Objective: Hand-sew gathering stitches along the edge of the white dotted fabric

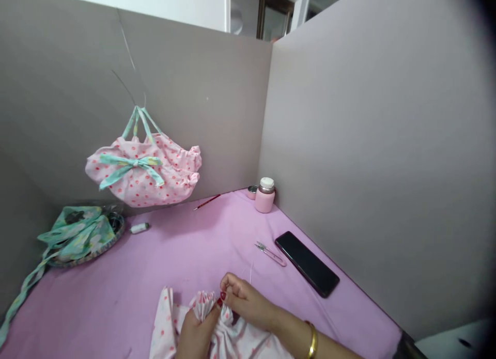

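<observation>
Head view: our left hand [195, 333] grips the gathered cloth [202, 303]; just right of its folds, our right hand [246, 299] curls closed, pinching what we cannot tell.

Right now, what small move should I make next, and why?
Probably ease your right hand away to take up slack: it's close against the gathered dotted fabric, whose folds your left hand grips, while a pale thread shows beyond.

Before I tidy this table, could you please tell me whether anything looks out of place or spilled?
One small thing: a green fabric strip hangs out of the basket and trails toward the picture's left edge, which looks untidy. No spill shows.
</observation>
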Demonstrator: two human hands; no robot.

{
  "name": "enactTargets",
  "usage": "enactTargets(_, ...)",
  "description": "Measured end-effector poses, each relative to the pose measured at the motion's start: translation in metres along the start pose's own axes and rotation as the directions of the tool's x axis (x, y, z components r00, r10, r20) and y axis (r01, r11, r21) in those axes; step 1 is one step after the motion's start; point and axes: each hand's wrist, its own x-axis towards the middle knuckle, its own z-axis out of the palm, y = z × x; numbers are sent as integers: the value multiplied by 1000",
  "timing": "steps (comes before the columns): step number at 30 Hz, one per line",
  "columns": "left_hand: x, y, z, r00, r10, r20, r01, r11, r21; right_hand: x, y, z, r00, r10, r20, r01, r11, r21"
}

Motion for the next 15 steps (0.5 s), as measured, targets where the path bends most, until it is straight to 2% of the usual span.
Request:
enactTargets(6, -4, 2, -1, 998, 29, -49, -28, 1000, 5, 1, 0, 2, 997, -49, -62, 42, 992, -118)
enactTargets(9, -3, -2, -3, 997, 29, -76, -30, 999, -15, 0, -14, -1, 972, -146, -182, 98, 963, -251)
enactTargets(11, -1, -5, -4, 995, 45, -84, -47, 999, -19, -3, -26, 0, 955, -217, -203, 139, 931, -338)
enactTargets(13, 1, -7, -4, 995, 68, -73, -70, 997, -23, -7, -34, 3, 947, -300, -119, 201, 836, -510)
enactTargets(15, 1, -8, -4, 995, 86, -55, -88, 996, -24, -10, -37, 8, 933, -361, -8, 257, 679, -688)
